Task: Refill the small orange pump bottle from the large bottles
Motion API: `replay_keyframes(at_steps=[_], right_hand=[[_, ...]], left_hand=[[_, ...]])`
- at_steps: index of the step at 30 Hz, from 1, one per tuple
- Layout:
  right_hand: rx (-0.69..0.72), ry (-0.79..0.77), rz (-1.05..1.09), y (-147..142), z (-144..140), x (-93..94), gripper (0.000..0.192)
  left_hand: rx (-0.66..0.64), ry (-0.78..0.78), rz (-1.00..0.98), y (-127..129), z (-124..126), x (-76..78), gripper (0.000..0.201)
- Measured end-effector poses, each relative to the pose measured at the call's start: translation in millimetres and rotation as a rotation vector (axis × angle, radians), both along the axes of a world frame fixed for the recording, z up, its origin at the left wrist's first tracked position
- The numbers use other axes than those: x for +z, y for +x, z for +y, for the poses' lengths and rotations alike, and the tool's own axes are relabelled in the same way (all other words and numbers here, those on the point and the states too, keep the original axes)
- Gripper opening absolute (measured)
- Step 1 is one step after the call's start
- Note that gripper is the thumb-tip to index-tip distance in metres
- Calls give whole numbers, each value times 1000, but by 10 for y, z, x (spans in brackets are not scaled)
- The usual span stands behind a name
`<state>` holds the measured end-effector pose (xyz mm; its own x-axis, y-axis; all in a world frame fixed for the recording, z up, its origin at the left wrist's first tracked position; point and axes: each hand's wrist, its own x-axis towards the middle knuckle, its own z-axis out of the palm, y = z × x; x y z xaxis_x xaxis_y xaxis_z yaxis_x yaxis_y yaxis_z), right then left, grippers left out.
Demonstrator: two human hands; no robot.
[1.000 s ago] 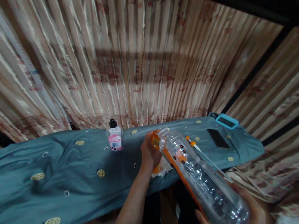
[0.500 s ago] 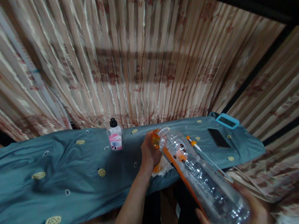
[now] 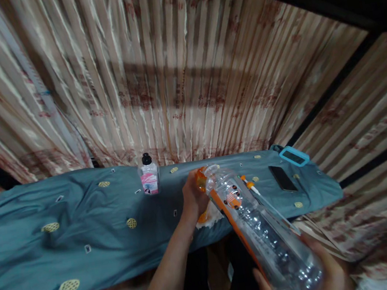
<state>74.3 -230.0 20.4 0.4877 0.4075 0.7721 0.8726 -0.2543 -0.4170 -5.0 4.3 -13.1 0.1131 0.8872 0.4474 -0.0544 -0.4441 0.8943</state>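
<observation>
A large clear plastic bottle (image 3: 262, 232) with an orange label strip lies tilted in front of me, its base low at the right and its neck pointing up toward the table. My right hand (image 3: 328, 280) cups its base from below. My left hand (image 3: 193, 199) is closed around the orange cap (image 3: 201, 180) at the bottle's neck. An orange and white cloth (image 3: 207, 219) lies on the table edge just under my left hand.
A teal cloth (image 3: 82, 231) with small yellow patches covers the table. On it stand a small bottle (image 3: 149, 176) with a pink label and black cap, a black phone (image 3: 282, 179), a blue-framed device (image 3: 293, 156) and an orange-tipped pen (image 3: 249, 185). Striped curtains (image 3: 167, 70) hang behind.
Almost nothing differs: both hands stay on the bottle, which has shifted only very slightly.
</observation>
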Motion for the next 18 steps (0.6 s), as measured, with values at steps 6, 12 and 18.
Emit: replay_keyframes(at_steps=[6, 12, 18], right_hand=[[2, -41, -12, 39, -14, -3, 98], [30, 0, -29, 55, -3, -31, 102], [-20, -55, 20, -1, -19, 26, 100]], left_hand=[[-17, -25, -29, -4, -8, 15, 30], [-3, -28, -36, -7, -8, 37, 32], [-22, -33, -44, -18, -18, 57, 31]])
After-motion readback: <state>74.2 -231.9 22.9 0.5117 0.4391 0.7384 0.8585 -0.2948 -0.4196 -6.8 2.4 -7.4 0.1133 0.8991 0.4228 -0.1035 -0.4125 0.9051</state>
